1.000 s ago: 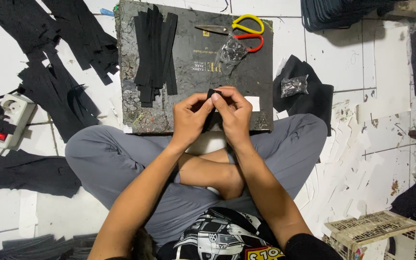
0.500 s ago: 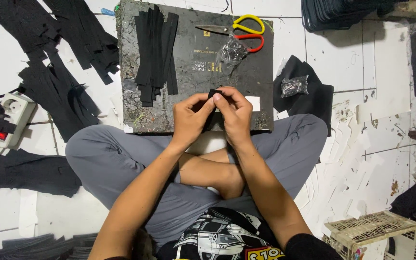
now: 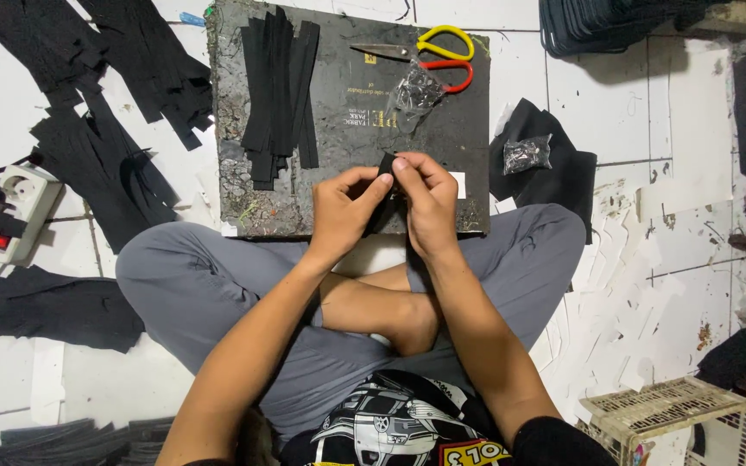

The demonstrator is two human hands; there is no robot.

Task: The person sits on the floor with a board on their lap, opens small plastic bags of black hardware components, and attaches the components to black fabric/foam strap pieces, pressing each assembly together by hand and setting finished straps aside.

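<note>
I sit cross-legged on a white tiled floor with a dark board (image 3: 477, 121) in front of my knees. My left hand (image 3: 343, 211) and my right hand (image 3: 425, 203) meet over the board's near edge, both pinching a small black strap piece (image 3: 387, 164) between fingertips. Several long black strips (image 3: 278, 86) lie stacked on the board's left half. Scissors with yellow and red handles (image 3: 438, 53) rest at its far edge, beside a clear bag of small dark parts (image 3: 414, 91).
Heaps of black fabric strips (image 3: 105, 103) lie left of the board, with a white power strip (image 3: 15, 203) further left. A second small bag (image 3: 527, 154) sits on black cloth to the right. A plastic basket (image 3: 666, 414) stands at the lower right.
</note>
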